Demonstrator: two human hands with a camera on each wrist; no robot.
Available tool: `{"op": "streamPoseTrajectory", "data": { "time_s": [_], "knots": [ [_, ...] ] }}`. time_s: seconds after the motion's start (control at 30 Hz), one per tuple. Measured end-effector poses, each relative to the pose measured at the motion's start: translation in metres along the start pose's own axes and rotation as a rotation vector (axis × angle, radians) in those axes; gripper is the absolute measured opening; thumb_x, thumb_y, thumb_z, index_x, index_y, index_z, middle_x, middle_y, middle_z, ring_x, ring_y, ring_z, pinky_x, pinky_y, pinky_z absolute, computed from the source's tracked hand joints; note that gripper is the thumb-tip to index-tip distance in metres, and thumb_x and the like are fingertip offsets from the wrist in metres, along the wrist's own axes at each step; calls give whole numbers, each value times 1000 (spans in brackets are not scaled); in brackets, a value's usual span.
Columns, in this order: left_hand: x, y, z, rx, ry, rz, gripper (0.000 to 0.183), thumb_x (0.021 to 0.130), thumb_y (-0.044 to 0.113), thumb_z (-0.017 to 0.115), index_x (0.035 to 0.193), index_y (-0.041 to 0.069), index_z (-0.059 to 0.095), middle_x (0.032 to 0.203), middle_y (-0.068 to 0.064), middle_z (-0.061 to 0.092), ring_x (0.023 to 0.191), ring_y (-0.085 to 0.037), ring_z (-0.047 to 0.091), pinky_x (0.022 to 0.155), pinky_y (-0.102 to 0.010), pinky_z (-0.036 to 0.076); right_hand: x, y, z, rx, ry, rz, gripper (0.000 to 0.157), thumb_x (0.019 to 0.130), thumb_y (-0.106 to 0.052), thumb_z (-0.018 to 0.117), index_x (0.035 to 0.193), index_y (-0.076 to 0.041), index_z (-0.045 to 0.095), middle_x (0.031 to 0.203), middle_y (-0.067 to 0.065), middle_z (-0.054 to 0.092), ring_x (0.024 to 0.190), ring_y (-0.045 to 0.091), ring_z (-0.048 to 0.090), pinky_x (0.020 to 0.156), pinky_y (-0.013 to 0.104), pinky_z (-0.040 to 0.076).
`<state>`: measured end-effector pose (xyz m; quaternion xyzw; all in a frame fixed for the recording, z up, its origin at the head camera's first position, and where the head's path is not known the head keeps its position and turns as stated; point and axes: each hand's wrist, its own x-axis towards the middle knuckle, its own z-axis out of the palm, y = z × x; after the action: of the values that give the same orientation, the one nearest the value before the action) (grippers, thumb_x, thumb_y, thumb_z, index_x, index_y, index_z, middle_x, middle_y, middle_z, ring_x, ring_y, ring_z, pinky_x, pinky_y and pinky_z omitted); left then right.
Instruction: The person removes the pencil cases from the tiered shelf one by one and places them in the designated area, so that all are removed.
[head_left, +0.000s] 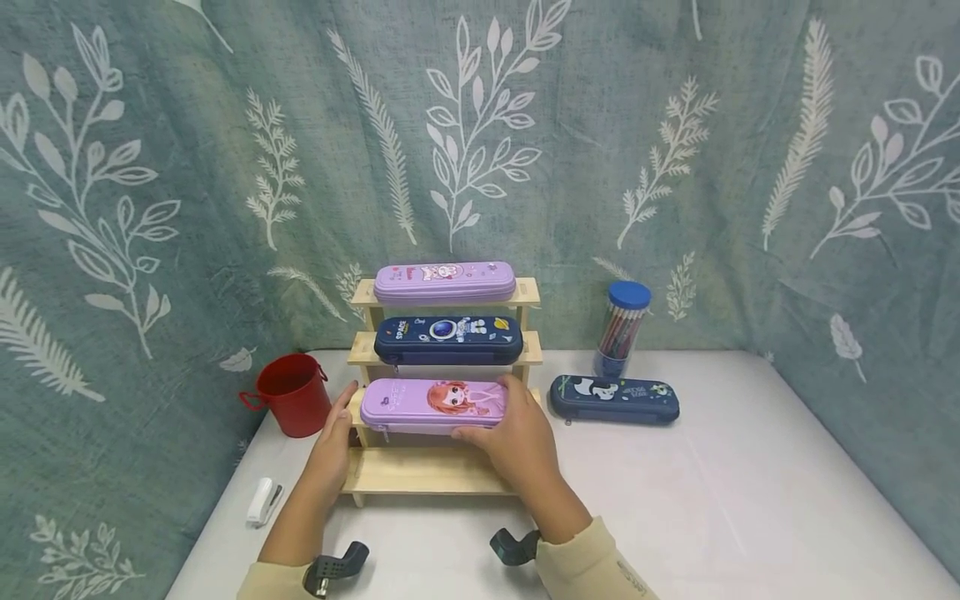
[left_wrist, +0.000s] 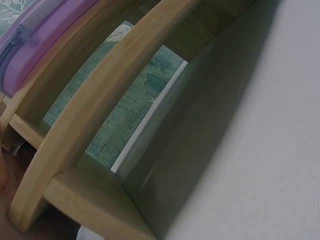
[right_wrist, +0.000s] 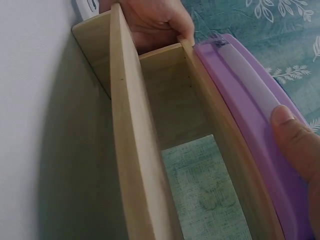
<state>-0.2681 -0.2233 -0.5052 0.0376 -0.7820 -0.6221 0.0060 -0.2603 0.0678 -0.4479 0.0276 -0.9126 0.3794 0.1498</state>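
Observation:
A light wooden tiered rack (head_left: 431,471) stands on the table with pencil cases on its upper tiers. My right hand (head_left: 521,437) grips the right end of a purple pencil case (head_left: 405,402) with a red-haired girl on it, thumb on its front side. That case lies on the tier above the bottom one. In the right wrist view, the thumb (right_wrist: 295,140) presses near its zipper. My left hand (head_left: 330,446) touches the rack's left side, fingers extended along it. Above sit a navy astronaut pencil case (head_left: 450,340) and a lilac pencil case (head_left: 446,282).
A navy panda pencil case (head_left: 615,400) lies right of the rack. Behind it stands a clear tube of pencils (head_left: 621,329) with a blue lid. To the left are a red bucket (head_left: 296,400) and a white stapler (head_left: 262,502). Patterned green cloth (head_left: 570,183) hangs behind the table.

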Motion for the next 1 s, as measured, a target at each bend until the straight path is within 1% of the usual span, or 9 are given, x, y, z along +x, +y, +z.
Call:
{"op": "streamPoseTrajectory", "data": {
  "time_s": [0.17, 0.3, 0.43, 0.57, 0.7, 0.83, 1.0],
  "knots": [
    [-1, 0, 0, 2, 1, -6, 50, 113, 48, 20, 163, 53, 18, 176, 5, 13, 164, -26, 6, 130, -62, 7, -3, 2, -6, -8, -28, 6, 112, 59, -57, 99, 148, -11, 50, 135, 11, 65, 121, 29, 64, 105, 50, 53],
    [-1, 0, 1, 1, 2, -7, 50, 113, 50, 21, 163, 54, 18, 176, 5, 14, 164, -26, 7, 129, -63, 8, -3, 3, -11, -15, -30, 3, 111, 59, -58, 98, 148, -11, 50, 136, 12, 64, 123, 30, 64, 105, 52, 53],
    [0, 0, 0, -3, -1, -5, 51, 113, 49, 21, 164, 52, 18, 176, 6, 15, 164, -25, 9, 130, -60, 10, -3, 6, -15, -16, -29, 14, 112, 59, -59, 98, 148, -12, 50, 139, 12, 63, 126, 32, 63, 105, 54, 52],
    [-1, 1, 0, -11, -9, 3, 51, 113, 48, 20, 164, 50, 17, 176, 5, 15, 164, -25, 9, 131, -58, 12, -2, 10, -20, 10, -26, 25, 110, 58, -58, 99, 147, -13, 51, 140, 11, 64, 124, 33, 64, 105, 54, 52],
    [-2, 1, 0, -3, -13, 7, 52, 113, 50, 20, 164, 51, 16, 176, 5, 14, 164, -26, 8, 130, -59, 12, -3, 14, -25, 33, -25, 22, 109, 59, -56, 99, 147, -13, 51, 139, 12, 63, 123, 34, 64, 105, 54, 52],
    [-2, 1, 1, -7, -14, 12, 52, 113, 51, 20, 164, 51, 16, 176, 6, 15, 164, -25, 8, 130, -58, 12, -4, 21, -28, 32, -34, 20, 110, 59, -56, 99, 148, -13, 50, 141, 12, 62, 126, 33, 63, 107, 55, 51],
    [-1, -1, 1, -5, -8, 17, 52, 112, 53, 20, 164, 52, 17, 176, 5, 14, 164, -26, 6, 130, -62, 9, -2, 31, -35, 25, -40, 32, 113, 58, -60, 98, 148, -14, 50, 140, 12, 62, 125, 33, 63, 106, 56, 51]
  ]
}}
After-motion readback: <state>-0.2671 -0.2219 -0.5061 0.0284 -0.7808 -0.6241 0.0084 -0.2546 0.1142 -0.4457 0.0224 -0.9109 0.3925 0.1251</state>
